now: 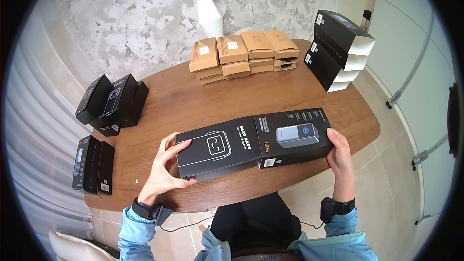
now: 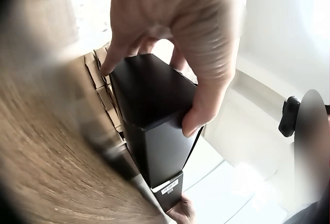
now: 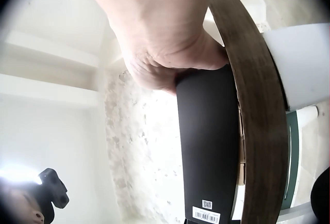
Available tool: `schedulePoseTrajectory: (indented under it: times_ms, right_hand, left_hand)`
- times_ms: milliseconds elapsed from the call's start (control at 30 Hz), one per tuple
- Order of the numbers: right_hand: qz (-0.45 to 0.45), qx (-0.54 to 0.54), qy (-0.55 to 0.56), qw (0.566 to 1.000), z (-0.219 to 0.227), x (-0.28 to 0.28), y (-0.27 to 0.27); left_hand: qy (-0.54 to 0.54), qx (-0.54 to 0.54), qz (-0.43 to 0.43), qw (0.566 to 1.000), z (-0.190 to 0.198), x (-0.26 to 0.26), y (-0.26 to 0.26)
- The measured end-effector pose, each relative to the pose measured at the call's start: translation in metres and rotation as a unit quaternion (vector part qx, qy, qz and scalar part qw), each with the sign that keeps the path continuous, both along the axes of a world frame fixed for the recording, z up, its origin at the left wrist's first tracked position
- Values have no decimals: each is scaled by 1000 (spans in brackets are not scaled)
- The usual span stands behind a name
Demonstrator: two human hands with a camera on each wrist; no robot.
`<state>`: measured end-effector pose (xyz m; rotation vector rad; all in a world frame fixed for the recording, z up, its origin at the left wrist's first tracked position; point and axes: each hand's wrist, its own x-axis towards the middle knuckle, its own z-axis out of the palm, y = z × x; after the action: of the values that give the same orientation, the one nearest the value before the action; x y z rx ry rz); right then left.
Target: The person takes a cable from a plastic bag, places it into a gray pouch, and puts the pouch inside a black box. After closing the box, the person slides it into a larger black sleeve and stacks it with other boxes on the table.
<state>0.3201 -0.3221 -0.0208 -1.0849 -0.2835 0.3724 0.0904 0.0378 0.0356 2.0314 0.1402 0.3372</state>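
Between the two hands is a black packaging box in two joined parts. The left part, an inner box (image 1: 220, 147), has a line-drawn smiling face on top. The right part, a black sleeve (image 1: 297, 153), carries a picture of a grey power bank and "130W". My left hand (image 1: 163, 166) grips the inner box's left end, thumb on the near side and fingers across the far side. In the left wrist view, the plain dark end of the inner box (image 2: 154, 87) sits between thumb and fingers. My right hand (image 1: 340, 151) holds the sleeve's right end.
Brown cardboard boxes (image 1: 256, 46) are stacked at the back of the wooden table (image 1: 179, 94). Black sleeves (image 1: 338, 48) with white insides are piled at the back right. Black boxes with face drawings (image 1: 113, 99) stand at left, near more black packages (image 1: 92, 166).
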Motion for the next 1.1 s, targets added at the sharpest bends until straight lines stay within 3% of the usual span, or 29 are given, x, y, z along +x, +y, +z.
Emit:
schedulePoseTrajectory:
  times_ms: [300, 367, 467, 567, 767, 1100]
  right_hand:
    - [-2, -12, -9, 1000, -5, 2, 7]
    - [-57, -61, -53, 995, 4, -5, 14]
    - [-22, -115, -107, 987, 9, -2, 10]
    - [26, -82, -111, 990, 7, 2, 7]
    - [24, -84, -116, 989, 10, -1, 8]
    - [41, -61, -91, 993, 9, 0, 7]
  left_hand:
    - [20, 5, -52, 998, -18, 3, 21]
    - [40, -13, -71, 997, -16, 4, 22]
    - [48, -25, -83, 995, -17, 6, 26]
    - [64, -69, -87, 992, -10, 7, 22]
    - [64, -81, -92, 990, -10, 12, 22]
    - [75, -44, -135, 987, -8, 23, 15]
